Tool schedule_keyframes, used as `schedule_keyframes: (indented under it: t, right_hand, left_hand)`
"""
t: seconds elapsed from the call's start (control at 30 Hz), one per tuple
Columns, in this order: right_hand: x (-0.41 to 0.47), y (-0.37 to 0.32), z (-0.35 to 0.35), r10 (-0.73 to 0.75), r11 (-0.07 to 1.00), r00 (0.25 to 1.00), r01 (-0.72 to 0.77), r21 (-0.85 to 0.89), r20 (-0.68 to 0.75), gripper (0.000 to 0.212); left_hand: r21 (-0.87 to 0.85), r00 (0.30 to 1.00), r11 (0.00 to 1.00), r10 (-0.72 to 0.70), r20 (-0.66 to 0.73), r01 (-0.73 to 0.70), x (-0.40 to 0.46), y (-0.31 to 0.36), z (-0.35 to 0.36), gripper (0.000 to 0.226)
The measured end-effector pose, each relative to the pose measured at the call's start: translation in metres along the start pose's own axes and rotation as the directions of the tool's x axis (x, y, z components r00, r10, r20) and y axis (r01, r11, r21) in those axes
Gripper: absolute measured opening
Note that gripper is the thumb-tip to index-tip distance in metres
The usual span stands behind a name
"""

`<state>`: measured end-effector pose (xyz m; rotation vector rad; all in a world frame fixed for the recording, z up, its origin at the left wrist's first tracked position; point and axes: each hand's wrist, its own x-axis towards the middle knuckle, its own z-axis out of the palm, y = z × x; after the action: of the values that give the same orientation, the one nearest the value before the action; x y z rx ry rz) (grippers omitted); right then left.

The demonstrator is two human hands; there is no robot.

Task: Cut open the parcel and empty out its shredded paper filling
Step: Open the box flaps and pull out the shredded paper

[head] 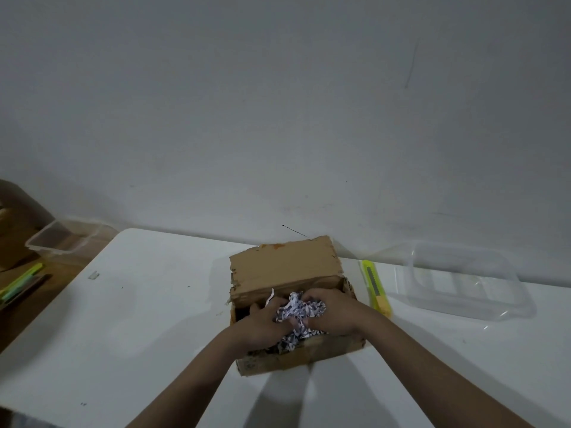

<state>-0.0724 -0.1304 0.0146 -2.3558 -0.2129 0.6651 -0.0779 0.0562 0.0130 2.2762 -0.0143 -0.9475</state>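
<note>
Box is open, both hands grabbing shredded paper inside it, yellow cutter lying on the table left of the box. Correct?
Not quite. The head view shows the yellow cutter lying on the table to the right of the box, not the left. The rest holds: the box is open, and the left hand and right hand both grip the shredded paper inside it.

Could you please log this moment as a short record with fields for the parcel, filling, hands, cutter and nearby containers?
parcel: cardboard box, flap open, on white table
filling: shredded paper, partly lifted
left hand: grips the paper
right hand: grips the paper
cutter: yellow utility knife, right of box
containers: clear tray right; clear tub left
</note>
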Motion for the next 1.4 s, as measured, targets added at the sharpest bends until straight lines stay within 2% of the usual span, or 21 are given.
schedule_keyframes:
  t: [0.2,0.33,0.43,0.77,0.87,1.13,1.4]
  right_hand:
    - [0.002,-0.003,0.000,0.035,0.994,0.996,-0.043,0.101,0.085,0.048]
    - [0.004,-0.002,0.001,0.055,0.985,0.991,-0.074,0.157,0.124,0.048]
    - [0.005,-0.001,0.002,0.054,0.968,0.990,-0.084,0.238,0.131,0.046]
    - [0.005,0.004,0.006,-0.020,0.947,0.998,-0.002,0.321,0.065,0.044]
    - [0.005,0.004,0.007,-0.025,0.942,0.998,0.006,0.335,0.050,0.045]
    - [-0.006,0.006,0.007,-0.091,0.908,0.994,0.110,0.405,-0.067,0.038]
    - [-0.012,0.008,0.005,-0.124,0.842,0.967,0.221,0.493,-0.221,0.043]
  left_hand:
    - [-0.032,0.997,0.999,-0.004,-0.075,0.001,0.000,0.000,0.010,0.060]
    - [-0.178,0.999,0.984,0.027,-0.018,-0.030,-0.004,0.001,0.011,0.061]
    - [-0.219,0.999,0.975,0.035,0.003,-0.034,-0.004,0.003,0.012,0.064]
    - [-0.388,0.995,0.917,0.062,-0.079,-0.088,-0.006,-0.006,0.024,0.048]
    - [-0.388,0.990,0.913,0.089,-0.107,-0.124,-0.011,-0.003,0.026,0.038]
    - [-0.416,0.971,0.880,0.177,-0.164,-0.230,-0.019,-0.003,0.022,0.039]
    - [-0.370,0.937,0.861,0.302,-0.178,-0.348,-0.030,0.007,0.009,0.036]
